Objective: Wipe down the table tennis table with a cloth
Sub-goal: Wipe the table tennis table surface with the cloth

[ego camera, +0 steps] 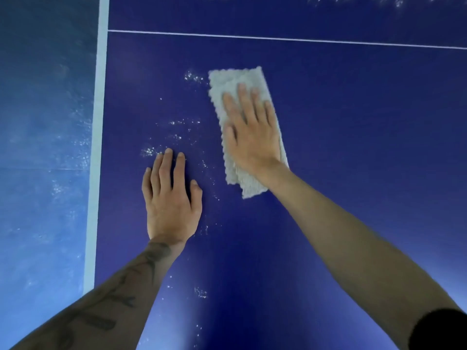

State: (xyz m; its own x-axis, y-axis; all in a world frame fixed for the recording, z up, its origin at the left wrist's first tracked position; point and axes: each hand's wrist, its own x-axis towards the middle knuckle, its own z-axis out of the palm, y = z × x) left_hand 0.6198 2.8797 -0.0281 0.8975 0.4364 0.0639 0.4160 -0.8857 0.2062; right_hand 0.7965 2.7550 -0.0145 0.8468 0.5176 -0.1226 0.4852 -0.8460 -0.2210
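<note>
The dark blue table tennis table (353, 147) fills most of the view. A folded grey cloth (227, 79) lies flat on it near the middle. My right hand (250, 132) presses flat on the cloth, fingers spread, covering its central part. My left hand (171, 195) rests flat on the bare table surface to the left of the cloth, holding nothing. White specks of dust (193, 77) dot the surface left of the cloth and between the hands.
A white edge stripe (98, 147) runs along the table's left side, with a lighter blue floor (43, 147) beyond it. A thin white centre line (278, 39) crosses the table farther away. More white specks (353, 0) lie at the far top.
</note>
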